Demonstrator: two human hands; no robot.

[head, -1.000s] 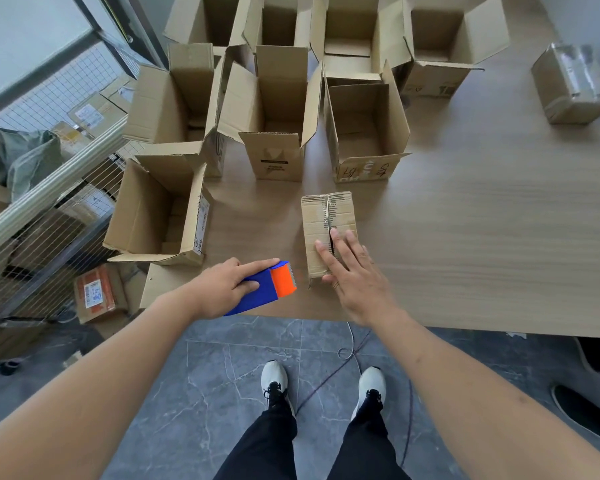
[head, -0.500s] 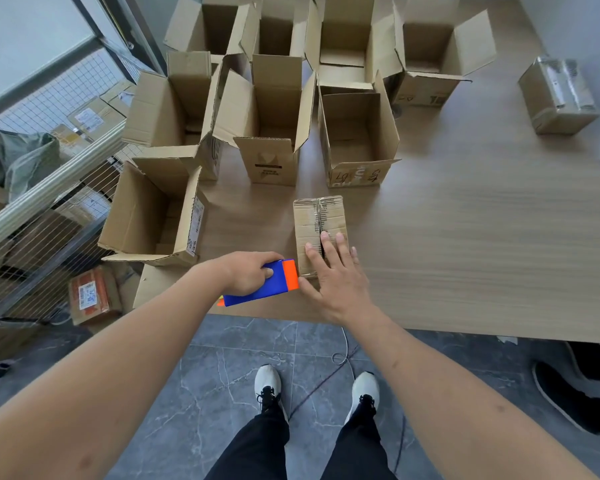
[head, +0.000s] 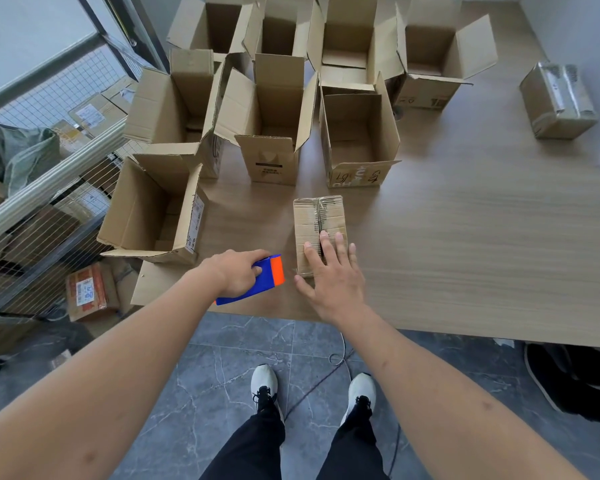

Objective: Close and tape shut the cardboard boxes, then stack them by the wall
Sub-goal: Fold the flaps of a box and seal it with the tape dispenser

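A small closed cardboard box (head: 318, 220) lies on the wooden table (head: 465, 254) near its front edge, flaps meeting along a middle seam. My right hand (head: 331, 278) presses flat on the box's near end, fingers straight. My left hand (head: 238, 271) grips a blue and orange tape dispenser (head: 265, 277) just left of the box, its orange end toward the box. Several open boxes (head: 274, 123) stand behind with flaps up. One taped box (head: 558, 100) sits at the far right by the wall.
An open box (head: 153, 209) overhangs the table's left edge. A wire-mesh rail (head: 49, 174) with parcels behind it runs along the left. A labelled parcel (head: 90, 292) lies on the grey tiled floor. A dark object (head: 575, 379) sits under the table at right.
My left hand has lowered the tape dispenser toward the table beside the box. My right hand stays pressed on the box's near end.
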